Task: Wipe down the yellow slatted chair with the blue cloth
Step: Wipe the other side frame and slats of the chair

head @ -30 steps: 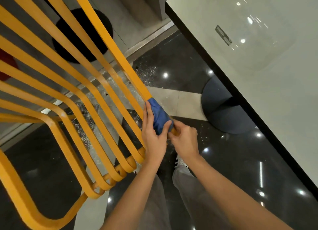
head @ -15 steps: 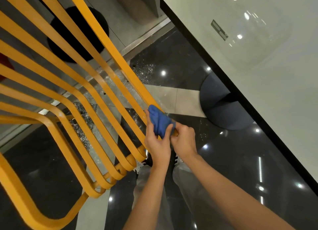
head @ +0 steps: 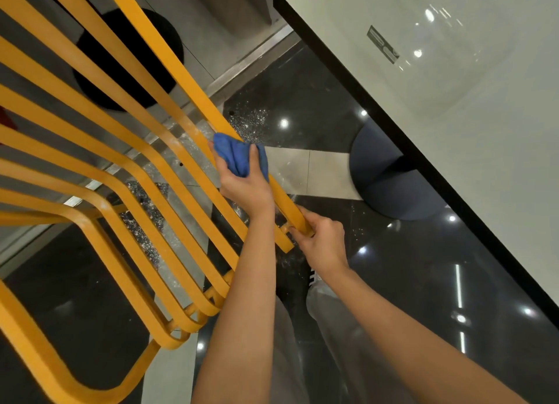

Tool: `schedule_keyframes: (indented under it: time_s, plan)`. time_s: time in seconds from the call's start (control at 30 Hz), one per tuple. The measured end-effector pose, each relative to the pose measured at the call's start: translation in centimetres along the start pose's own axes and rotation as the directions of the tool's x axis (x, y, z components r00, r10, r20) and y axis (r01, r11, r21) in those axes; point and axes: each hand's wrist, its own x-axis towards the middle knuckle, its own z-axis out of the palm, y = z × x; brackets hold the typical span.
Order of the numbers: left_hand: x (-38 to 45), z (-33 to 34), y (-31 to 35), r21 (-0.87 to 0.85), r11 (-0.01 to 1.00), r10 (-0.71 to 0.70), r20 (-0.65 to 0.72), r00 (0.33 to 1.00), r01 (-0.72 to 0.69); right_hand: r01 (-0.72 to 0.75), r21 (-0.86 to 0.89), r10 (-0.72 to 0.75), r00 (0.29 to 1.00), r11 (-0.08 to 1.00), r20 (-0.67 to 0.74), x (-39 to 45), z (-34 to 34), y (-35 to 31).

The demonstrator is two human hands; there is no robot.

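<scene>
The yellow slatted chair (head: 127, 173) is seen from above, filling the frame from nine o'clock to the centre, its slats running diagonally from eleven o'clock down towards five o'clock. The blue cloth (head: 239, 157) is bunched around the outermost slat just above the centre of the view, and it is gripped there by the left hand (head: 245, 185), whose fingers and thumb are curled round the cloth and the slat together. Further down the same slat, towards five o'clock from the cloth, the slat's lower end is held by the right hand (head: 320, 243), with its fingers closed round the bar. A pale table top (head: 472, 137) with a dark edge is seen from twelve to four o'clock, and its round dark base (head: 390, 185) stands on the floor at three o'clock from the cloth. A glossy black floor (head: 402, 285) with light reflections lies beneath, and a round black base (head: 133, 40) is visible through the slats at eleven o'clock
</scene>
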Motion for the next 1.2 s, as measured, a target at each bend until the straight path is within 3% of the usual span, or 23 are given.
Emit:
schedule_keyframes:
  time_s: [0.1,0.27,0.57,0.8,1.07,1.2]
  plan:
    - [-1.6,-0.3,0.1,0.066,0.998,0.019,0.027,0.999,-0.020,-0.004,-0.002,0.004,1.000,1.000,-0.013,-0.1,0.0,-0.2]
    - [-10.2,-3.5,-1.9,0.127,0.992,-0.047,0.243,0.969,0.016,-0.050,-0.013,0.050,0.999,0.999,0.004,0.0,-0.1,0.2]
    - [3.5,0.8,1.9,0.105,0.994,-0.022,0.079,0.997,0.013,-0.005,-0.013,0.005,1.000,1.000,-0.002,0.0,-0.1,-0.3]
    - [-8.6,-3.1,-1.6,0.128,0.991,-0.062,0.257,0.965,0.029,0.038,-0.053,-0.036,0.999,0.998,0.028,0.2,-0.6,-0.6]
    - [4.0,1.5,2.1,0.118,0.992,0.025,0.070,0.997,-0.033,0.020,-0.011,-0.020,1.000,1.000,0.019,-0.1,-0.5,-0.9]
    - [8.8,3.0,3.6,0.118,0.993,-0.009,-0.028,1.000,0.012,-0.006,0.007,0.006,1.000,1.000,0.026,-0.2,-0.6,-1.3]
